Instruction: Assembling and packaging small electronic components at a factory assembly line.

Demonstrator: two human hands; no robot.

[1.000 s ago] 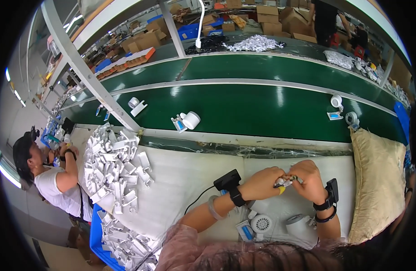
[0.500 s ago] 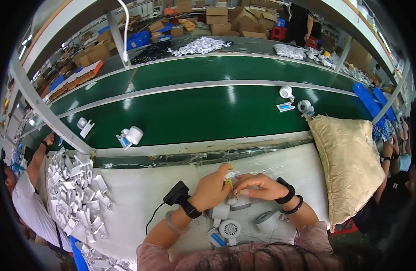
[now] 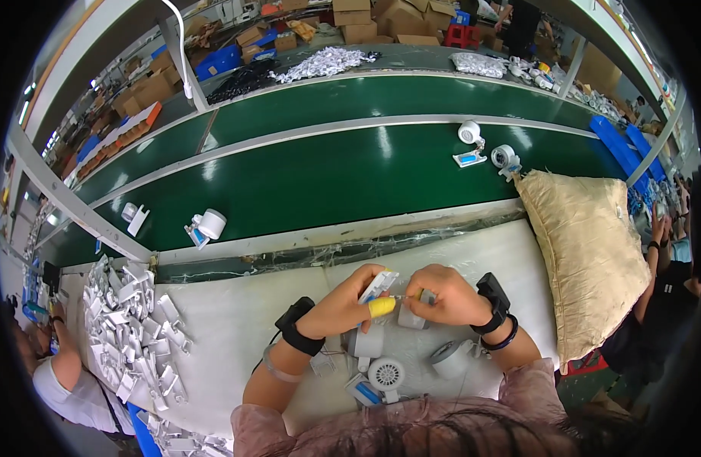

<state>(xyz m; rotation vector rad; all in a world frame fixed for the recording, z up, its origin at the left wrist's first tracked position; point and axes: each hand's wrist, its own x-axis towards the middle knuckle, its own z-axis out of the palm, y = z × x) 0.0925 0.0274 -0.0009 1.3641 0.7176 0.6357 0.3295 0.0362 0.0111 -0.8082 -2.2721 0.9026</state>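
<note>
My left hand (image 3: 349, 303) is closed around a white plastic bracket-like piece (image 3: 382, 282); yellow tape wraps one of its digits. Close beside it, my right hand (image 3: 449, 298) pinches a small thin part that reaches toward the white piece; its kind is too small to make out. Below my hands, on the pale work mat (image 3: 248, 316), lie a round white grilled head (image 3: 386, 373), a white piece with a blue panel (image 3: 364, 391) and grey-white cylindrical housings (image 3: 448, 359). Another housing (image 3: 414, 317) sits partly hidden behind my right hand.
A heap of white plastic pieces (image 3: 133, 320) covers the mat's left side. A beige stuffed sack (image 3: 587, 266) stands at right. Beyond the bench runs a green conveyor (image 3: 312, 183) carrying several white units (image 3: 211, 225). A co-worker's arm (image 3: 67, 358) is at left; others work at right.
My hands have moved slightly apart, and the white piece now shows upright in my left hand. My right fingers have drawn into a pinch. The view has shifted a little.
</note>
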